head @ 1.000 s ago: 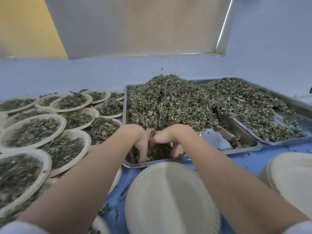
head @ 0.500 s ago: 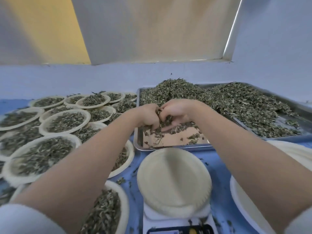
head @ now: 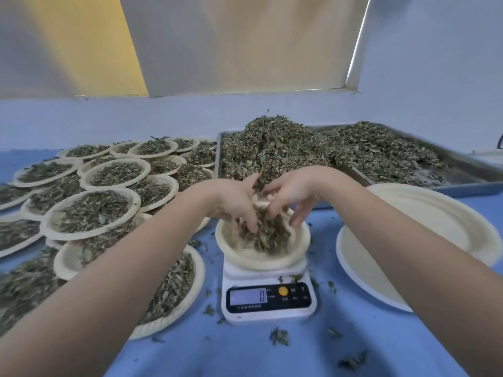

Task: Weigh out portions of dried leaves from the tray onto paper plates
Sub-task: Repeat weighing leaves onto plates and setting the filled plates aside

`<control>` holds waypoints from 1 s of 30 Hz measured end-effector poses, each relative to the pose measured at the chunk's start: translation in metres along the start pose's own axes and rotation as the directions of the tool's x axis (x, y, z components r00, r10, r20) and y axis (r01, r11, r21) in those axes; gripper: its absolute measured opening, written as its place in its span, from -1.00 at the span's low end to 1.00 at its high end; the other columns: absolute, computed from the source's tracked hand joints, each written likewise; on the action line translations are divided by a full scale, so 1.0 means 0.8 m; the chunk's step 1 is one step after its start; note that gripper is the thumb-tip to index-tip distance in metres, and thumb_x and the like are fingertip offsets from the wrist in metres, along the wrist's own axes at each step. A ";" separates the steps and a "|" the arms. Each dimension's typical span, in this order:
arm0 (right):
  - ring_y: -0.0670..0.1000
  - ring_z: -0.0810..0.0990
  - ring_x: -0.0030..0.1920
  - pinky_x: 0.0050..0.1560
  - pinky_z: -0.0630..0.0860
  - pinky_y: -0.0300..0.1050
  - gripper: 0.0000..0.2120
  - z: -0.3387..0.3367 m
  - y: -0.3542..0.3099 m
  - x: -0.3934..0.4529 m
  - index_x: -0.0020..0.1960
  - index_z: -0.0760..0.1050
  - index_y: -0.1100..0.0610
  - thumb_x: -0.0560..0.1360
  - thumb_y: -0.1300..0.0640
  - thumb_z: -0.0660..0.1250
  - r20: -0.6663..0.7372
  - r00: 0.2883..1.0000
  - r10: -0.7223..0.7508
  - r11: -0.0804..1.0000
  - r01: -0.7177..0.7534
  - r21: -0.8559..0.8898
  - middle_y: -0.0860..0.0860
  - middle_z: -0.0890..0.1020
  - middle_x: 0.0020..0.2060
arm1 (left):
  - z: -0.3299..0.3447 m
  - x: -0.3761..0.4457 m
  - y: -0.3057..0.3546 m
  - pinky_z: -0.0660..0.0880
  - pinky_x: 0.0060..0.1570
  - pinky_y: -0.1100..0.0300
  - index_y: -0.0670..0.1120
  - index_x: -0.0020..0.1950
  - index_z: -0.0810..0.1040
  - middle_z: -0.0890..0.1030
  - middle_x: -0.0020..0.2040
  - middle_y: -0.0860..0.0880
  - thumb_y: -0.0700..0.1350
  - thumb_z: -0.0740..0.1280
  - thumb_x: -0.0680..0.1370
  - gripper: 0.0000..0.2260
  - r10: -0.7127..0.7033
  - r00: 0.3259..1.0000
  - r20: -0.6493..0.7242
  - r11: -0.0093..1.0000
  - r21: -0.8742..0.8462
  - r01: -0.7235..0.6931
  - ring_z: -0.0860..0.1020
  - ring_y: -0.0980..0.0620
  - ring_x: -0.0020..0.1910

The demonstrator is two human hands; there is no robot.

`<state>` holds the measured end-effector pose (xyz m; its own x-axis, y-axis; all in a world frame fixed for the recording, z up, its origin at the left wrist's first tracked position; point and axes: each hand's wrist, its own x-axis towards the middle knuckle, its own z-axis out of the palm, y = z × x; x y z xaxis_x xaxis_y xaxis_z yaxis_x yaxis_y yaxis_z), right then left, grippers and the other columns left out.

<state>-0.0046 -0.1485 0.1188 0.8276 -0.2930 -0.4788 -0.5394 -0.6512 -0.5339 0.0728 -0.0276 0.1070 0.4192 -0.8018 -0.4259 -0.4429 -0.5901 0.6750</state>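
Leaves (head: 265,235) drop from two spread hands (head: 236,198) (head: 292,193) onto one plate (head: 239,254).

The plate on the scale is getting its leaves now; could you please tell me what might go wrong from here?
Leaves dropping from both hands may miss the small plate, as loose bits already dot the table. The scale shows 0, so the reading may lag. The left hand and right hand could touch the plate and skew the weight.

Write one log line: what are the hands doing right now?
left hand open | right hand open | dried leaves dropping onto paper plate | plate on scale
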 end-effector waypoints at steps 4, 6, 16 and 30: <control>-0.01 0.66 -0.09 -0.21 0.64 -0.16 -0.41 -0.004 0.001 -0.027 0.46 0.29 -0.03 0.48 0.01 0.38 -0.203 0.973 -0.110 0.982 0.076 -0.171 -0.06 0.34 0.42 | -0.009 -0.025 -0.006 0.62 -0.10 0.13 0.25 0.53 -0.13 0.09 0.55 -0.08 -0.33 0.41 0.44 -0.04 0.022 0.993 -0.113 1.000 0.000 -0.022 0.57 -0.07 0.09; 0.00 0.68 -0.23 -0.14 0.65 -0.09 -0.57 0.002 0.009 -0.033 0.34 0.44 -0.03 0.48 -0.02 0.34 -0.351 0.922 -0.164 0.968 0.083 -0.235 -0.10 0.56 0.15 | -0.005 -0.033 -0.010 0.61 -0.22 0.23 0.24 0.53 -0.03 0.39 0.34 -0.02 -0.27 0.35 0.49 -0.18 0.061 0.973 -0.225 0.995 0.092 -0.041 0.60 -0.05 0.02; -0.20 0.34 0.30 0.25 0.24 -0.24 -0.63 0.089 0.065 0.017 0.39 0.39 -0.07 0.61 -0.08 0.12 -0.823 0.474 -0.312 0.839 0.543 -0.006 -0.16 0.44 0.33 | 0.069 0.006 -0.063 0.13 0.31 0.19 0.17 0.49 0.22 0.24 0.49 0.19 -0.01 0.17 0.62 -0.57 0.216 0.536 -0.817 0.888 -0.065 -0.456 0.20 0.20 0.43; -0.31 0.33 0.25 0.18 0.20 -0.34 -0.63 0.087 0.098 0.024 0.39 0.37 -0.11 0.62 -0.11 0.08 -0.819 0.554 -0.153 0.776 0.580 0.247 -0.25 0.42 0.32 | 0.063 0.020 -0.078 0.24 0.17 0.13 0.23 0.52 -0.01 0.26 0.47 0.15 0.02 0.16 0.63 -0.47 0.053 0.577 -0.815 0.787 -0.321 -0.526 0.46 0.40 0.11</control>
<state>-0.0422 -0.1564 0.0190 0.6680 -0.6355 0.3871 0.0227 -0.5026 -0.8642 0.0670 -0.0085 0.0279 0.8643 -0.4173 0.2808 -0.3145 -0.0126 0.9492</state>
